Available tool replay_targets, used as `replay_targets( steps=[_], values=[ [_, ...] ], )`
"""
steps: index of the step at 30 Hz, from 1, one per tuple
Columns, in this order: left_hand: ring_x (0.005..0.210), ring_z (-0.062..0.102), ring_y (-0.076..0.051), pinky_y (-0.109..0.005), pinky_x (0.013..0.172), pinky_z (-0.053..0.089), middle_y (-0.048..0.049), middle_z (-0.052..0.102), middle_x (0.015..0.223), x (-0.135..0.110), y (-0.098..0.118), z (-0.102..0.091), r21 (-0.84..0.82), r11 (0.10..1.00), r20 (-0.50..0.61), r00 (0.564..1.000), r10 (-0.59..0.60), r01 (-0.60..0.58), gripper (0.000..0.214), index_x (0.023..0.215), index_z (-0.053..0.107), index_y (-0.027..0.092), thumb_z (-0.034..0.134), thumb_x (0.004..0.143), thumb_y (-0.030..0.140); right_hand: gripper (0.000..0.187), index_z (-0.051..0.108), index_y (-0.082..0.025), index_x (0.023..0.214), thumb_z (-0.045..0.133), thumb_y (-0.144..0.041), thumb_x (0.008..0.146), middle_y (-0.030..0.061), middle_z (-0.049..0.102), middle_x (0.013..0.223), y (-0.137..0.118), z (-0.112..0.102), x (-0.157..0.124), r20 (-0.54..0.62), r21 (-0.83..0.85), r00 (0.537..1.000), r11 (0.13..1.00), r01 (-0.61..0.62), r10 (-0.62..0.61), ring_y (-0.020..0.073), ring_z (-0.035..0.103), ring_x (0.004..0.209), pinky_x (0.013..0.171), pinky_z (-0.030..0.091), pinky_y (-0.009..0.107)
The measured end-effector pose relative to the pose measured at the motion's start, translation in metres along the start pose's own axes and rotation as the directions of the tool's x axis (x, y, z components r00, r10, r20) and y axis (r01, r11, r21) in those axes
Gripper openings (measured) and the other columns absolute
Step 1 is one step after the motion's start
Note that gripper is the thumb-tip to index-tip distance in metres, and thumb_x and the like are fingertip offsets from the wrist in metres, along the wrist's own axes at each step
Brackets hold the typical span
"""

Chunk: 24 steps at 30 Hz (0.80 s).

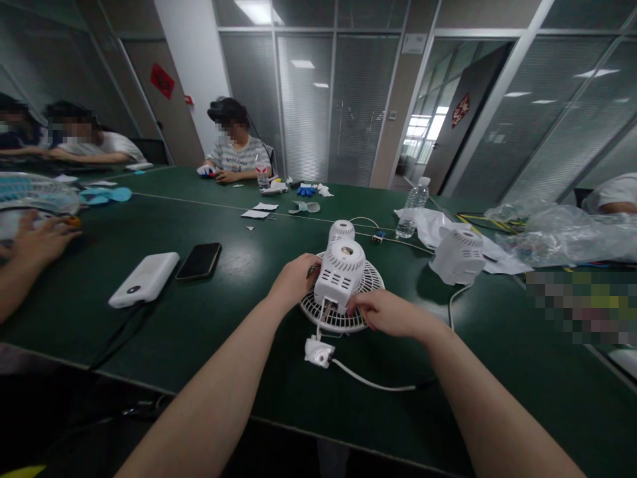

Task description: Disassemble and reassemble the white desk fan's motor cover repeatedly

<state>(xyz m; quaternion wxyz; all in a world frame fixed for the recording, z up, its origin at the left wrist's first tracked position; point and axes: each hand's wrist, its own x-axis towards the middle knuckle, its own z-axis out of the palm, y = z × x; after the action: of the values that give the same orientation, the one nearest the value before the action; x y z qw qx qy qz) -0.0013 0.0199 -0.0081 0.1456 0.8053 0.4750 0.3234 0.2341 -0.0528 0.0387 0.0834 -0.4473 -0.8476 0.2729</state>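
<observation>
A white fan motor housing with vent slots and a round hole on top rests on a white round fan grille on the green table. My left hand is closed against the housing's left side, its fingertips partly hidden behind it. At the lower right, my right hand has bent fingers pressed to the housing's edge, just over the grille. A white cable runs from the housing's open lower end to a small plastic-wrapped white block at the grille's near side. Right behind stands another white housing.
A white power bank and a phone lie to the left. A third housing, a water bottle and clear plastic bags are on the right. Another person's hand works at far left; others sit across the table.
</observation>
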Motion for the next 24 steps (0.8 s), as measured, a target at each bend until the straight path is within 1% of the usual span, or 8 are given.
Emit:
replay_targets(
  steps=[3, 7, 10, 13, 15, 19, 21, 24],
  values=[
    [0.104, 0.062, -0.022, -0.035, 0.093, 0.049, -0.0053, 0.064, 0.115, -0.001, 0.003, 0.002, -0.022, 1.0, 0.006, 1.0, -0.008, 0.008, 0.026, 0.106, 0.064, 0.023, 0.053, 0.083, 0.016, 0.037, 0.07, -0.022, 0.094, 0.042, -0.006, 0.077, 0.0016, 0.072, 0.089, -0.003, 0.003, 0.0, -0.009, 0.007, 1.0, 1.0, 0.027, -0.027, 0.0139, 0.063, 0.072, 0.068, 0.046, 0.025],
    [0.103, 0.061, -0.022, -0.036, 0.093, 0.048, -0.0056, 0.063, 0.115, -0.001, 0.002, 0.004, -0.033, 0.999, -0.007, 1.0, 0.004, -0.005, 0.026, 0.105, 0.064, 0.022, 0.052, 0.083, 0.015, 0.035, 0.07, -0.022, 0.093, 0.042, -0.007, 0.078, 0.0023, 0.072, 0.088, -0.001, 0.005, 0.0, -0.007, -0.01, 1.0, 1.0, 0.016, -0.016, 0.0142, 0.063, 0.071, 0.066, 0.046, 0.025],
    [0.102, 0.06, -0.022, -0.036, 0.092, 0.048, -0.0063, 0.063, 0.111, -0.001, -0.001, 0.009, -0.045, 0.998, -0.049, 0.998, 0.034, -0.036, 0.026, 0.105, 0.063, 0.021, 0.052, 0.083, 0.013, 0.033, 0.07, -0.021, 0.093, 0.044, -0.009, 0.078, 0.0021, 0.072, 0.088, -0.002, 0.005, 0.0, -0.013, -0.045, 1.0, 0.999, 0.019, -0.02, 0.0144, 0.063, 0.073, 0.068, 0.045, 0.025],
    [0.101, 0.059, -0.022, -0.036, 0.091, 0.048, -0.0067, 0.063, 0.107, 0.0, -0.007, 0.017, -0.056, 0.995, -0.105, 0.991, 0.077, -0.084, 0.023, 0.101, 0.063, 0.019, 0.052, 0.082, 0.012, 0.03, 0.07, -0.021, 0.09, 0.045, -0.01, 0.078, 0.002, 0.072, 0.088, -0.003, 0.007, 0.001, -0.06, -0.099, 0.998, 0.995, 0.016, -0.022, 0.0145, 0.063, 0.077, 0.071, 0.044, 0.024],
    [0.102, 0.058, -0.022, -0.037, 0.091, 0.047, -0.0062, 0.063, 0.106, 0.0, -0.009, 0.023, -0.062, 0.994, -0.153, 0.985, 0.082, -0.093, 0.022, 0.1, 0.062, 0.019, 0.052, 0.082, 0.011, 0.029, 0.071, -0.021, 0.086, 0.047, -0.009, 0.076, 0.0015, 0.072, 0.084, -0.004, 0.008, 0.002, -0.091, -0.125, 0.996, 0.992, -0.002, -0.01, 0.0143, 0.063, 0.075, 0.07, 0.043, 0.024],
    [0.105, 0.057, -0.022, -0.038, 0.094, 0.045, -0.0053, 0.063, 0.109, 0.0, -0.01, 0.033, -0.112, 0.991, -0.265, 0.963, 0.044, -0.076, 0.023, 0.1, 0.062, 0.021, 0.05, 0.084, 0.01, 0.031, 0.072, -0.023, 0.08, 0.047, -0.007, 0.072, -0.0009, 0.071, 0.073, -0.004, 0.007, 0.007, -0.133, -0.132, 0.991, 0.99, -0.043, 0.025, 0.0136, 0.061, 0.068, 0.065, 0.041, 0.023],
    [0.106, 0.056, -0.021, -0.038, 0.095, 0.045, -0.0051, 0.062, 0.111, -0.001, -0.009, 0.034, -0.137, 0.988, -0.281, 0.959, 0.026, -0.067, 0.023, 0.101, 0.063, 0.022, 0.049, 0.085, 0.011, 0.032, 0.072, -0.025, 0.077, 0.047, -0.007, 0.071, -0.0017, 0.07, 0.07, -0.005, 0.007, 0.008, -0.162, -0.136, 0.986, 0.989, -0.066, 0.044, 0.0137, 0.061, 0.067, 0.064, 0.041, 0.023],
    [0.107, 0.056, -0.022, -0.039, 0.096, 0.044, -0.0052, 0.062, 0.112, -0.003, -0.007, 0.033, -0.157, 0.987, -0.285, 0.958, -0.003, -0.044, 0.024, 0.101, 0.064, 0.022, 0.049, 0.086, 0.011, 0.03, 0.071, -0.025, 0.074, 0.048, -0.007, 0.072, -0.001, 0.07, 0.071, -0.007, 0.011, 0.006, -0.225, -0.147, 0.972, 0.984, -0.102, 0.067, 0.0153, 0.062, 0.069, 0.066, 0.041, 0.024]
  ],
)
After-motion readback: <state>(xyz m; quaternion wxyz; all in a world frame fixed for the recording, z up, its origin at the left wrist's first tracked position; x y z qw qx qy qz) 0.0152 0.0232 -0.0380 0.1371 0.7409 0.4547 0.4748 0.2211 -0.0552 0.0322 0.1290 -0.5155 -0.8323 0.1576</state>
